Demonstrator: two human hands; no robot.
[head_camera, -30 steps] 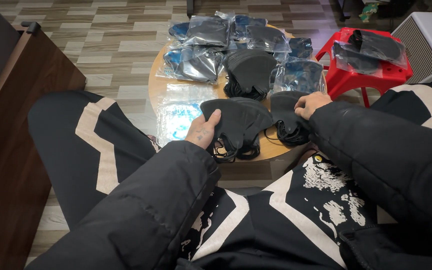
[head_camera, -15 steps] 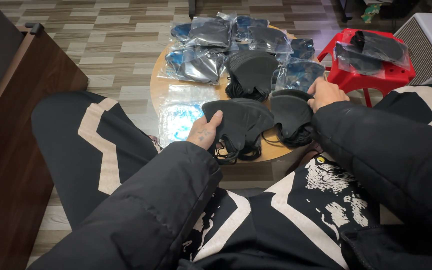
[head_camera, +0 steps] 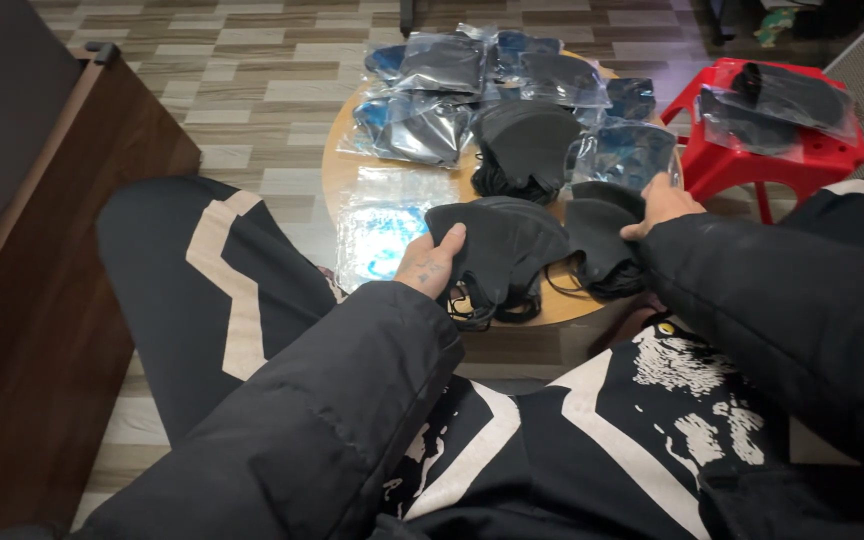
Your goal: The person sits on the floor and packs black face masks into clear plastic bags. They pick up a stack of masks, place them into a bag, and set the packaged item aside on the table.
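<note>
The left hand (head_camera: pixel 434 265) gripped a stack of black masks (head_camera: pixel 502 250) at the round bench's (head_camera: pixel 352 175) near edge, fingers closed around it. The right hand (head_camera: pixel 662 203) rested on another black mask (head_camera: pixel 597 235) just beside; its fingers' state was unclear.

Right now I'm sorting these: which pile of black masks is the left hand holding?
The nearest pile of black masks, at the table's front edge, gripped by the left hand; the right hand touches another pile.
</note>
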